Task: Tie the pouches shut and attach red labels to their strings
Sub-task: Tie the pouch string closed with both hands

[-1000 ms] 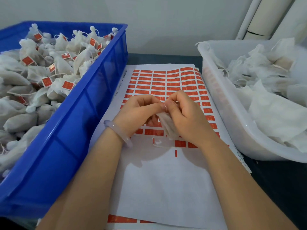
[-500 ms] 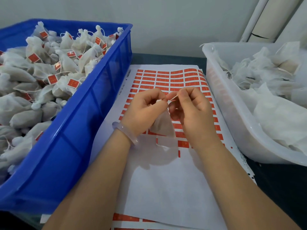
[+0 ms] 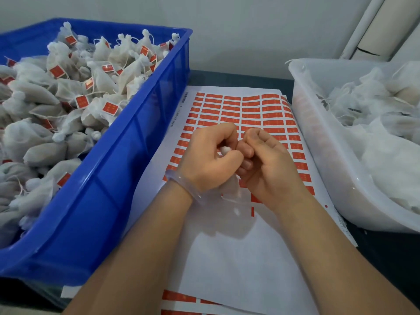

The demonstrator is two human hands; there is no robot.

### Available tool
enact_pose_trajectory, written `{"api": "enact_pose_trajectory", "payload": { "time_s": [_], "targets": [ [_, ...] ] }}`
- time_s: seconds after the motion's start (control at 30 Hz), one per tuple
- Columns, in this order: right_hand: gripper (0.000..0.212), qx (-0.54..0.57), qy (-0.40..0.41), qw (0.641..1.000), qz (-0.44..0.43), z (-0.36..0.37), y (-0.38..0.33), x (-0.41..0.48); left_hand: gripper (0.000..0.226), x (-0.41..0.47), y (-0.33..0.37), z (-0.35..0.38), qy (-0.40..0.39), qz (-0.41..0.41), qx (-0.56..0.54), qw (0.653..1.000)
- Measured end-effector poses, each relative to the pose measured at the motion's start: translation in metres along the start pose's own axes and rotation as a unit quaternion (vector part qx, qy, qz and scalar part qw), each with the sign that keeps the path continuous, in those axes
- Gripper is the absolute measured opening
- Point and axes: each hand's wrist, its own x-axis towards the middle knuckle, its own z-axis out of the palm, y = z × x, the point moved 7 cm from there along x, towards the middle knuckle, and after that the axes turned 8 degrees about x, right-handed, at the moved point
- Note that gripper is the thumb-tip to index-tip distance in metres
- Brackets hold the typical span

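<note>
While both hands sit together over the sheet [image 3: 227, 258], here's the state.

Left hand [image 3: 211, 160]: fingers curled tight round the neck of one pouch [image 3: 230, 188], with the white gathered top poking out between thumb and forefinger. The pouch body hangs below the fist, between the two wrists, just above the sheet.

Right hand [image 3: 269, 171]: fingers curled too, tips pressed up against the left thumb at the pouch top. Can't tell what it pinches, if anything; the fingers hide that spot. Clear bracelet [image 3: 181, 185] on the left wrist.

The sheet lies flat on the dark table [image 3: 386, 258], between two bins. Its far half carries rows of red labels [image 3: 250, 110]. Its near half is bare white backing, with a few odd labels just below the hands. A second sheet [image 3: 179, 297] shows from under it at the near edge, also with red labels.

Blue bin [image 3: 127, 178] on the left, right against the sheet's edge. It's piled with tied pouches [image 3: 41, 137], many with a red tag on the string.

Clear bin [image 3: 329, 169] on the right, against the sheet's right edge. It holds loose pouches [image 3: 386, 155], white, limp and crumpled.

Grey wall behind, pale pipes [image 3: 368, 30] in the far right corner.
</note>
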Motion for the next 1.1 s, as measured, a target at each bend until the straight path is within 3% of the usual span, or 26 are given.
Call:
{"api": "enact_pose_trajectory", "payload": {
  "time_s": [0.13, 0.23, 0.43, 0.7, 0.93, 1.1],
  "targets": [
    [0.047, -0.004, 0.038, 0.999, -0.013, -0.007, -0.005, 0.001, 0.010, 0.002, -0.007, 0.006, -0.015, -0.020, 0.016, 1.000],
    [0.049, -0.067, 0.056, 0.996, -0.032, -0.010, -0.009, -0.001, 0.026, 0.002, -0.016, 0.011, -0.032, -0.057, 0.035, 0.997],
    [0.046, -0.089, 0.045, 0.994, -0.035, -0.007, -0.011, -0.003, 0.035, 0.003, -0.018, 0.012, -0.027, -0.070, 0.027, 0.997],
    [0.046, 0.029, 0.013, 0.999, 0.002, -0.001, -0.004, -0.002, 0.031, 0.005, -0.009, 0.006, -0.002, -0.030, -0.017, 0.999],
    [0.049, 0.092, -0.013, 0.996, 0.012, 0.001, -0.005, -0.003, 0.026, 0.004, -0.004, 0.010, -0.034, -0.028, -0.073, 0.996],
    [0.043, 0.047, 0.006, 0.999, -0.008, -0.007, -0.012, -0.001, 0.031, 0.004, -0.008, 0.011, -0.022, -0.043, -0.067, 0.997]
  ]
}}
